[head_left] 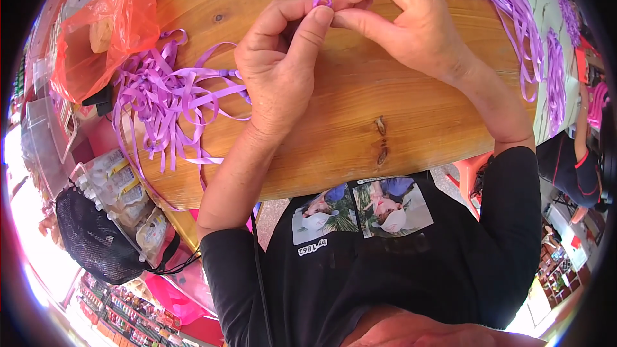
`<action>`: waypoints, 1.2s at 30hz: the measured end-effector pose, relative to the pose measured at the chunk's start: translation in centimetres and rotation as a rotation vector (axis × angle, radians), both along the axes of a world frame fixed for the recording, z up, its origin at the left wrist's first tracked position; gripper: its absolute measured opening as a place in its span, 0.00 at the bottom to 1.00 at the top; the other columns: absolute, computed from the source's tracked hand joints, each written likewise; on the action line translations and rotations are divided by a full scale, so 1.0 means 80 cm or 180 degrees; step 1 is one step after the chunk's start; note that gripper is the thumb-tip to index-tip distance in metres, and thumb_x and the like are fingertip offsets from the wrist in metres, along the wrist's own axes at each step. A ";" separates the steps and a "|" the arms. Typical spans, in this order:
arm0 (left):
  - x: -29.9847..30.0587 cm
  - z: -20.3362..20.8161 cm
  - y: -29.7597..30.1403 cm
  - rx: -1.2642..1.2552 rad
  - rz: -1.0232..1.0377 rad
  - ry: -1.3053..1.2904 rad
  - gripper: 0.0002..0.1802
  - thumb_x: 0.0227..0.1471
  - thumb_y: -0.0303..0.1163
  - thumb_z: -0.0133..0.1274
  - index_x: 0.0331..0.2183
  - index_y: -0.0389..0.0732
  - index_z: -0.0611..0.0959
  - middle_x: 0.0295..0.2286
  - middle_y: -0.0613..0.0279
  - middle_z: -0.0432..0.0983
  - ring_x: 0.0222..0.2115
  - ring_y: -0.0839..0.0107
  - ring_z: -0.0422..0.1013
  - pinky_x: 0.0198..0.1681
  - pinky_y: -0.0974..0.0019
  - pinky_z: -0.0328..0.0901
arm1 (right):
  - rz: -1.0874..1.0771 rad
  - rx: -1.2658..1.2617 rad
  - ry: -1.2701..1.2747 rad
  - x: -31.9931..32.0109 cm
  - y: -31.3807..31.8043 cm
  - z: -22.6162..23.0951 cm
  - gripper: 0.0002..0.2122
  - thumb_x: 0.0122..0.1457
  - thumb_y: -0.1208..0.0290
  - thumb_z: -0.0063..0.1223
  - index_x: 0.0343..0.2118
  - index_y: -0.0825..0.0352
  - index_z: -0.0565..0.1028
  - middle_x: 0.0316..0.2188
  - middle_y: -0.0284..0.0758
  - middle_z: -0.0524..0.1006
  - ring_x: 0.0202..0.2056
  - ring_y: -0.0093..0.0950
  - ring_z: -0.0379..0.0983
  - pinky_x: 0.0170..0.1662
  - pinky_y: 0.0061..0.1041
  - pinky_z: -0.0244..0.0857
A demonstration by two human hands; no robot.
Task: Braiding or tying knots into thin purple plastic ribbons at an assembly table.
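Note:
My left hand (276, 58) is closed in a pinch near the far middle of the table. A small folded loop of purple ribbon (322, 1) sticks up between its thumb and forefinger. My right hand (414, 22) meets it from the right, its thumb tip by the left thumb and its forefinger stretched out beyond the loop. Its other fingers bend toward the thumb; whatever they pinch is hidden. Left of my left wrist lies a tangled heap of purple ribbon lanyards (160, 99), some with darker purple pieces on them.
An orange-red plastic bag (109, 32) sits at the wooden table's (347, 115) far left. More purple lanyards (514, 19) hang together at the far right. Clear packages (122, 186) and a black mesh bag (96, 238) are at lower left. Another person's arm (581, 115) shows at the right rim.

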State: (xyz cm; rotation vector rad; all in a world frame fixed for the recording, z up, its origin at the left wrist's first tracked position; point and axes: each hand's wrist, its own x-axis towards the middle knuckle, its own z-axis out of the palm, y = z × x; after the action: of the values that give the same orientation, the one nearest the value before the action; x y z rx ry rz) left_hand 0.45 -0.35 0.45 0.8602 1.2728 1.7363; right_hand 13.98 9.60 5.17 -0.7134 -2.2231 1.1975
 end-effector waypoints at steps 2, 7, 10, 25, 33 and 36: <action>0.003 0.002 0.003 0.0059 -0.0072 -0.0101 0.05 0.50 0.23 0.54 0.33 0.34 0.79 0.25 0.70 0.73 0.24 0.86 0.63 0.26 0.83 0.56 | 0.0980 0.1685 0.1292 0.002 0.028 -0.028 0.08 0.52 0.80 0.53 0.36 0.69 0.75 0.32 0.40 0.76 0.35 0.32 0.74 0.37 0.24 0.67; 0.000 0.009 -0.005 -0.0161 -0.0141 -0.0246 0.07 0.50 0.25 0.53 0.34 0.34 0.79 0.24 0.68 0.73 0.21 0.86 0.61 0.22 0.84 0.52 | 0.0919 0.1613 0.0945 0.000 0.011 -0.003 0.07 0.50 0.80 0.53 0.34 0.71 0.75 0.29 0.40 0.75 0.30 0.33 0.72 0.33 0.26 0.66; -0.001 0.014 -0.008 -0.0364 -0.0104 -0.0305 0.07 0.50 0.24 0.54 0.34 0.33 0.79 0.23 0.67 0.73 0.19 0.87 0.59 0.20 0.83 0.50 | 0.0737 0.1815 0.0309 0.005 0.005 0.020 0.09 0.46 0.81 0.54 0.34 0.72 0.75 0.28 0.40 0.74 0.28 0.33 0.71 0.30 0.27 0.65; -0.011 0.011 0.001 -0.0702 -0.0521 -0.0685 0.07 0.46 0.25 0.58 0.30 0.33 0.80 0.20 0.71 0.71 0.16 0.87 0.58 0.16 0.82 0.49 | 0.0796 0.2154 0.0833 0.011 0.024 0.008 0.11 0.42 0.80 0.60 0.32 0.71 0.75 0.27 0.38 0.73 0.27 0.33 0.70 0.28 0.25 0.65; -0.009 0.009 -0.002 -0.0631 -0.0208 -0.0332 0.08 0.46 0.25 0.58 0.31 0.33 0.80 0.24 0.70 0.74 0.23 0.87 0.65 0.26 0.84 0.59 | 0.0547 0.1311 0.0565 0.008 0.011 0.011 0.08 0.43 0.80 0.61 0.28 0.68 0.76 0.25 0.37 0.74 0.27 0.33 0.70 0.29 0.25 0.64; -0.006 0.010 -0.002 -0.0589 -0.0265 -0.0266 0.08 0.47 0.24 0.58 0.32 0.33 0.79 0.26 0.69 0.75 0.26 0.85 0.67 0.30 0.83 0.61 | 0.0499 0.1545 0.0617 0.006 0.010 0.004 0.07 0.43 0.80 0.60 0.27 0.67 0.75 0.23 0.38 0.73 0.26 0.35 0.70 0.29 0.25 0.64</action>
State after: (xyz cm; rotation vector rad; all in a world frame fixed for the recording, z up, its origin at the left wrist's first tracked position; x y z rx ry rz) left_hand -0.05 -0.49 1.23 0.7163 1.3003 1.5462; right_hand 14.47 10.41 5.50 -0.2227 -2.3021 0.7073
